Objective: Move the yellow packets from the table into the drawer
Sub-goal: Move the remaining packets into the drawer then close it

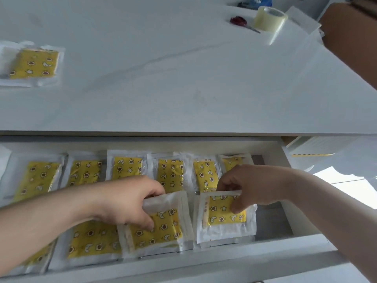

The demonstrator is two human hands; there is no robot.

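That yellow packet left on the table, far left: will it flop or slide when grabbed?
The packet probably flexes only slightly: those the left hand and right hand grip by the top edge stay fairly flat. Its glossy clear wrap likely slides easily on the smooth table. It looks thin, so probably light.

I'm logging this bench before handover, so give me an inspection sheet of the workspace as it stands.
Surface: white table, with an open drawer below its near edge.
Job's things: one table packet at far left; drawer packets lie in two rows.
Clutter: tape roll and red-handled scissors at the table's far side.
Grips: left hand holds the left-held packet; right hand pinches the right-held packet; both packets are in the drawer's front row.
Cables: nothing seen.
Surroundings: brown cardboard box at far right.
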